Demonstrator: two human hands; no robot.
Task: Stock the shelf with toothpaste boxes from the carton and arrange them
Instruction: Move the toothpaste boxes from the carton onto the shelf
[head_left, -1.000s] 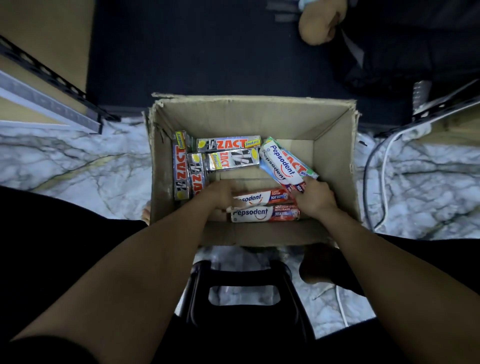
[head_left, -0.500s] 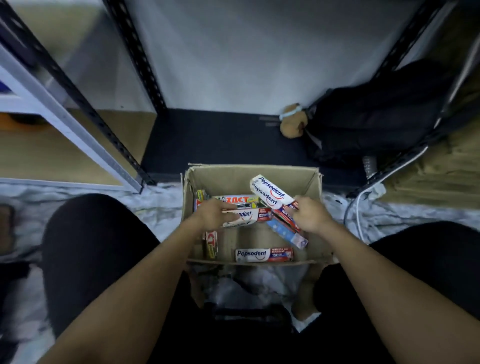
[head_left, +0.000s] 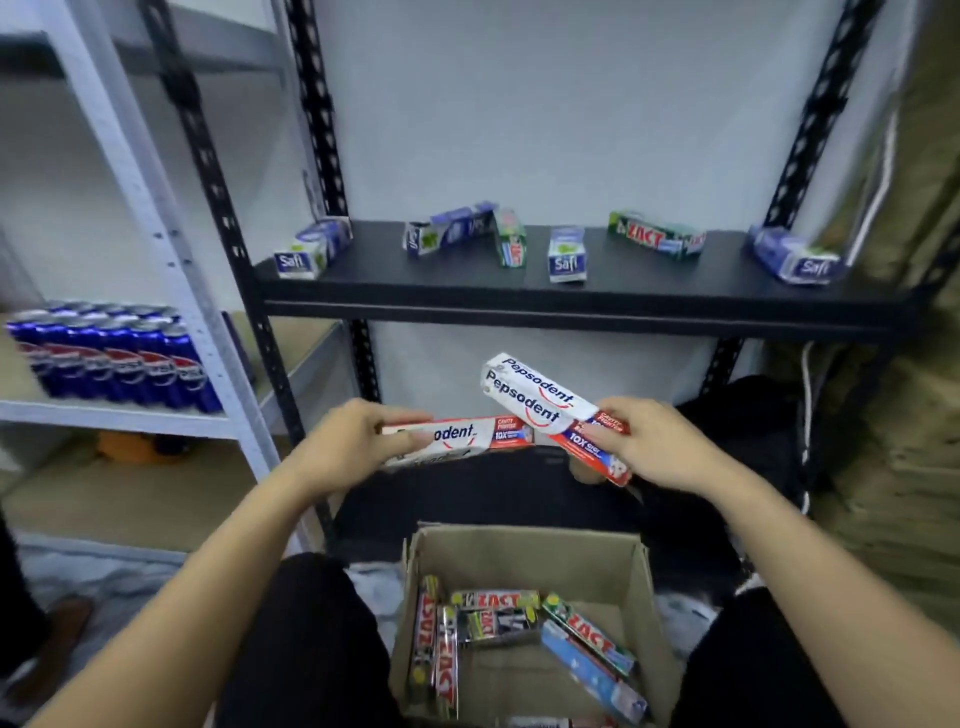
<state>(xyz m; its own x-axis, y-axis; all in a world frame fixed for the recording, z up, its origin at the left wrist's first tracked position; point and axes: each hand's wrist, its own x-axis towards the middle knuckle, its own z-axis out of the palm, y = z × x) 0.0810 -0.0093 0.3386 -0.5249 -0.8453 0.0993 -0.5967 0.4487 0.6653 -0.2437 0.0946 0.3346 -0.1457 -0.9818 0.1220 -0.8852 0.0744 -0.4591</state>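
Left hand (head_left: 358, 441) fingers (head_left: 413, 441) pinch Pepsodent box (head_left: 467, 439); right hand (head_left: 649, 447) grips Pepsodent stack (head_left: 540, 402), seemingly two; carton (head_left: 524, 551) below.

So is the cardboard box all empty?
No, several toothpaste boxes lie inside the cardboard box.

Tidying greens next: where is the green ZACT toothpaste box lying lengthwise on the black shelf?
Head view: the green ZACT toothpaste box lies right of centre on the black metal shelf, between the end-on blue Safi box and the rightmost Safi box.
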